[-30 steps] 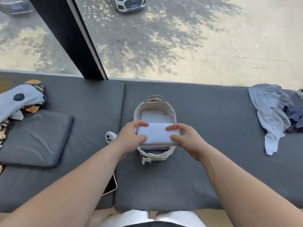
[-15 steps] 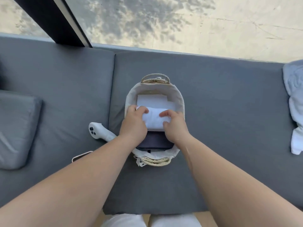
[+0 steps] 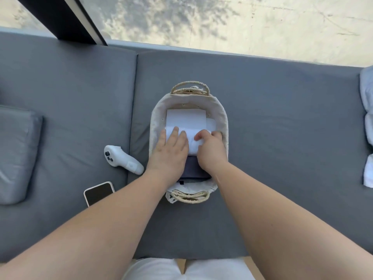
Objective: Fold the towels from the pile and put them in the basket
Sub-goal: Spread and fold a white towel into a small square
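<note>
Left hand [image 3: 169, 151] flat, pressing white towel [image 3: 192, 147] into basket [image 3: 223, 118] so fold holds; right hand [image 3: 212, 151] curled, pinching its end clear of wall.

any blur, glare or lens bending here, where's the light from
Head view: daylight from outside, dappled shadows on the pale pavement; bare forearms swell toward the lower corners, wide-angle stretch; white folded towel in the cloth-lined woven basket looks nearly overexposed; little blur.
</note>
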### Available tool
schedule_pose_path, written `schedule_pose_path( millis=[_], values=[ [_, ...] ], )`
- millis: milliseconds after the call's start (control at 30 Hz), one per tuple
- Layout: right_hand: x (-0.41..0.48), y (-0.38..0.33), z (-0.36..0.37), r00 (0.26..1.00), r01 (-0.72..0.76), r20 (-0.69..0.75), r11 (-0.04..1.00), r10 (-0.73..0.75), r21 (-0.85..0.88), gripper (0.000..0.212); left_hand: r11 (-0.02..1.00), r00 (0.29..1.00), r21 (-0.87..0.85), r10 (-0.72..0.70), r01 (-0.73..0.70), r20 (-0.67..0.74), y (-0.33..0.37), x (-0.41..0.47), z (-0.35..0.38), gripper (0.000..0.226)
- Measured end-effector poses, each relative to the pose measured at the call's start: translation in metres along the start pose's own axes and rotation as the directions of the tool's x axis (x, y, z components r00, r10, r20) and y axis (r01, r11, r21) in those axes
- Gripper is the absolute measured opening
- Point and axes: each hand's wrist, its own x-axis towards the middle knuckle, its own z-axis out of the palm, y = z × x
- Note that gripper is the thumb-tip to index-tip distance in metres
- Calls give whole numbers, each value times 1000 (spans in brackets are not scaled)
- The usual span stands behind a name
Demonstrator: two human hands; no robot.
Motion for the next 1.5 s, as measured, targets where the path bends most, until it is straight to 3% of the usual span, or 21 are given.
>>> schedule_pose_path(
  millis=[100, 167, 233, 300, 367, 500, 667, 1033, 1233, 1400, 1500],
  values=[
    [-4, -2, -1, 999, 18, 42, 997, -15, -73, 43, 1000, 996, -1, -7, 7, 86, -6, -17, 12, 72],
    [-13, -6, -4, 996, 89, 51, 972, -80, -217, 45, 1000, 993, -6, 8, -8, 114, -7, -22, 13, 71],
    [-24, -4, -4, 960, 264, 52, 824, -276, -500, 44, 1000, 990, -8, 13, -11, 144, -6, -20, 11, 70],
    [-31, 3, -3, 895, 423, 221, 578, -388, -698, 56, 1000, 983, -2, 5, -5, 183, -4, -17, 8, 71],
    [-34, 13, -3, 873, 481, 382, 408, -303, -776, 65, 1000, 973, -2, 3, -2, 229, -2, -16, 6, 72],
    [-26, 17, -15, 847, 529, 488, 244, -213, -812, 68, 999, 945, 41, 16, -31, 327, -5, -17, -3, 76],
    [-10, 11, -30, 812, 583, 571, 203, -121, -786, 70, 985, 913, 147, 22, -90, 408, -16, -12, -13, 78],
    [4, 2, -13, 819, 550, 573, 293, -9, -782, 72, 968, 853, 231, -40, -95, 520, -9, 12, -12, 76],
    [0, 2, -16, 821, 549, 569, 320, -36, -772, 71, 971, 853, 223, -48, -82, 520, -9, 7, -16, 74],
    [-19, -6, -40, 818, 563, 569, 322, -87, -761, 66, 985, 893, 166, -32, -48, 448, -9, -17, -31, 67],
    [-45, 0, -55, 835, 542, 529, 394, -153, -742, 69, 994, 927, 113, -45, 3, 373, -5, -41, -40, 65]
  ],
)
